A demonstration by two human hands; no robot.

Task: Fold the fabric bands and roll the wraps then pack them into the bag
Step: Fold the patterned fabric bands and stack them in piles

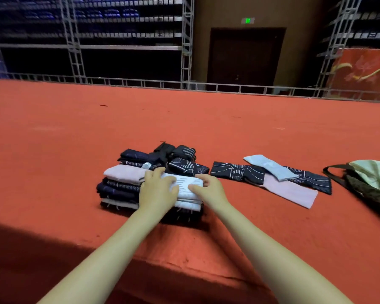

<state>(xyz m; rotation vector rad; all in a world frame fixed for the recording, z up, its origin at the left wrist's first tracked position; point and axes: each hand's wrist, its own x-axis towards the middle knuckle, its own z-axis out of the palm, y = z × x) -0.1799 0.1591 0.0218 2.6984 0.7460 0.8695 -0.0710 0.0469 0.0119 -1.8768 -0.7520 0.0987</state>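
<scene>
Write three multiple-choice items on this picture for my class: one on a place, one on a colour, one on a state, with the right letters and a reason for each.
1. Where does the bag lie?
A. far right of the red surface
B. on top of the folded stack
C. under the person's arms

2. What colour is the band that both hands touch?
A. pink
B. white with grey lines
C. plain black

3. In what state are the bands between the stack and the bag?
A. folded and stacked
B. rolled tight
C. lying flat, unfolded

Answers:
1 A, it sits at the right edge, apart from the stack.
2 B, the left hand and right hand rest on white lined fabric.
3 C, they lie spread out, overlapping on the red surface.
</scene>
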